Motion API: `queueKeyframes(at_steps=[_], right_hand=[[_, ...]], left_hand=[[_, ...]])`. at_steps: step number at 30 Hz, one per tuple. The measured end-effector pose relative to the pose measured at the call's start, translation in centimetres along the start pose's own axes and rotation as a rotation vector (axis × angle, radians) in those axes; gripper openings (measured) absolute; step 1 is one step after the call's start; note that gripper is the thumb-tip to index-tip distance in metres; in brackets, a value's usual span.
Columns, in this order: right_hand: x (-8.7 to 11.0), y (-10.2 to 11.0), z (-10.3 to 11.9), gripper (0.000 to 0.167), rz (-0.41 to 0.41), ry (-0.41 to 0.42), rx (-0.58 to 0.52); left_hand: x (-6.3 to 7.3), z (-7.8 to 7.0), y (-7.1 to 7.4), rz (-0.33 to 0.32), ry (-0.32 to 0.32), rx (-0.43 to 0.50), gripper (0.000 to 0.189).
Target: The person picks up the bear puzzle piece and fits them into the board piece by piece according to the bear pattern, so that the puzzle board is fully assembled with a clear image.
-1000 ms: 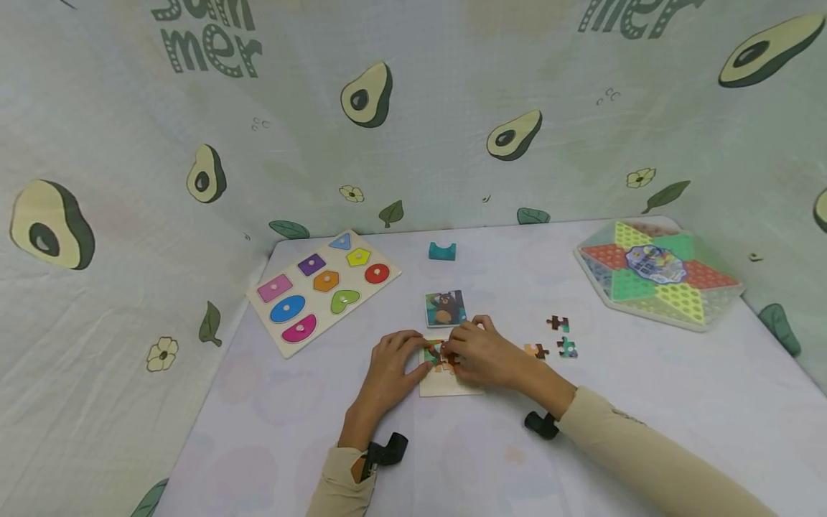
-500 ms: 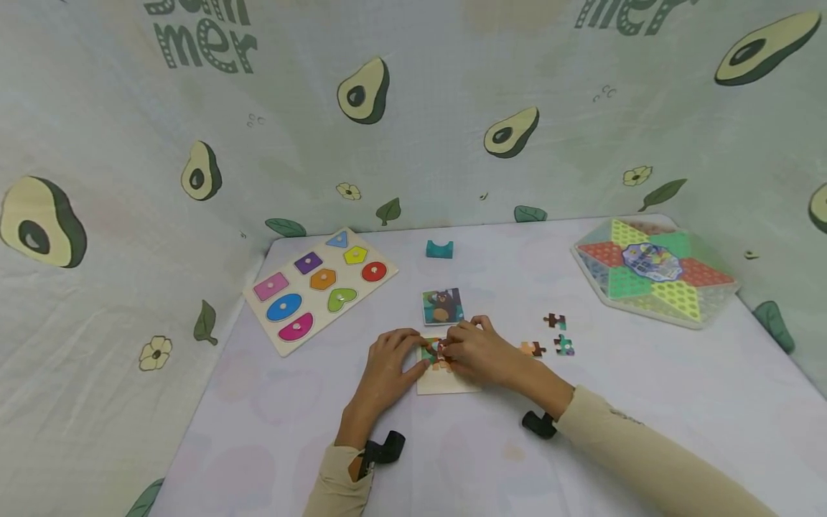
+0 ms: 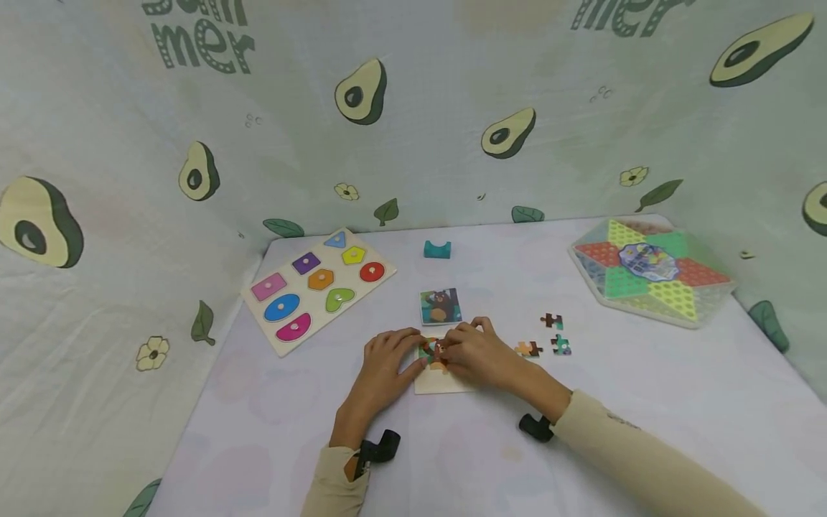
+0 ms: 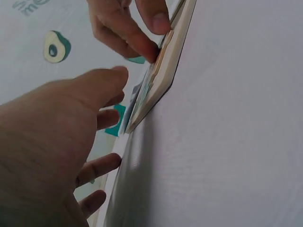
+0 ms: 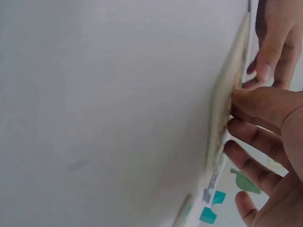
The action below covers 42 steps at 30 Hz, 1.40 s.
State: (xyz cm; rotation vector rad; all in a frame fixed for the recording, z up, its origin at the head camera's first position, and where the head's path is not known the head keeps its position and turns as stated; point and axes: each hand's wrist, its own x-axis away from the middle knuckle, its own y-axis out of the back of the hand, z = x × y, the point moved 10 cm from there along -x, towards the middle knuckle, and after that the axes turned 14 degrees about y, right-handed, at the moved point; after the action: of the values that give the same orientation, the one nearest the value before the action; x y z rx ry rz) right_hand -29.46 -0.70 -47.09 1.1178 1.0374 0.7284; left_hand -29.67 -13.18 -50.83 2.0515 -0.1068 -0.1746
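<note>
A small pale puzzle board (image 3: pixel 442 385) lies flat on the table, with joined jigsaw pieces (image 3: pixel 433 350) of a bear picture on its upper part. My right hand (image 3: pixel 484 357) bends over the board's right side, and its thumb and fingertips pinch a puzzle piece (image 4: pixel 163 52) low against the board. The fingers mostly hide that piece. My left hand (image 3: pixel 385 364) is at the board's left edge, fingers spread and loosely bent, holding nothing. Three loose jigsaw pieces (image 3: pixel 561 345) lie right of my right hand. A square bear picture (image 3: pixel 441 306) lies just behind the board.
At the back left lies a wooden shape board (image 3: pixel 321 279) with coloured knobbed shapes. A teal curved block (image 3: pixel 437 250) stands near the table's back edge. A clear-lidded star game box (image 3: pixel 649 269) occupies the back right. Patterned cloth (image 3: pixel 426 129) hangs behind.
Under my right fingers, the pieces on the board have come closer together and the bear picture looks more joined. Both hands stay almost in place; the whole view shifts slightly.
</note>
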Motion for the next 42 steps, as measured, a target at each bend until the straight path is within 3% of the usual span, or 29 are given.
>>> queueKeyframes(at_steps=[5,10,13,17,21,27,31,37,42], right_hand=[[1.2,1.3,-0.8,0.019,0.005,-0.064,-0.076],[4.1,4.1,-3.3,0.02,-0.108,-0.154,-0.144],[5.9,5.9,-5.1,0.017,-0.168,-0.181,-0.126],[7.8,8.0,-7.3,0.018,-0.238,-0.177,-0.055],[9.6,9.2,-8.9,0.019,-0.266,-0.185,-0.014],[13.2,8.3,-11.2,0.02,-0.177,-0.327,-0.036],[14.7,7.2,-12.6,0.022,-0.11,-0.412,-0.059],[15.8,5.8,-13.7,0.028,-0.038,-0.464,-0.069],[16.2,5.2,-14.2,0.029,-0.032,-0.467,-0.07]], left_hand=[[0.4,-0.4,-0.3,0.027,-0.042,-0.034,0.046],[0.4,-0.8,-0.7,0.064,-0.048,-0.029,0.051],[0.3,-1.0,-0.9,0.098,-0.053,-0.033,0.053],[0.3,-1.1,-0.7,0.095,-0.07,-0.048,0.052],[0.4,-1.1,-0.7,0.104,-0.078,-0.048,0.052],[0.5,-1.0,-1.5,0.166,-0.056,-0.069,0.056],[0.5,-0.7,-1.5,0.172,-0.046,-0.066,0.054],[0.6,-0.8,-1.4,0.169,-0.072,-0.043,0.049],[0.5,-0.9,-1.5,0.159,-0.092,-0.038,0.047]])
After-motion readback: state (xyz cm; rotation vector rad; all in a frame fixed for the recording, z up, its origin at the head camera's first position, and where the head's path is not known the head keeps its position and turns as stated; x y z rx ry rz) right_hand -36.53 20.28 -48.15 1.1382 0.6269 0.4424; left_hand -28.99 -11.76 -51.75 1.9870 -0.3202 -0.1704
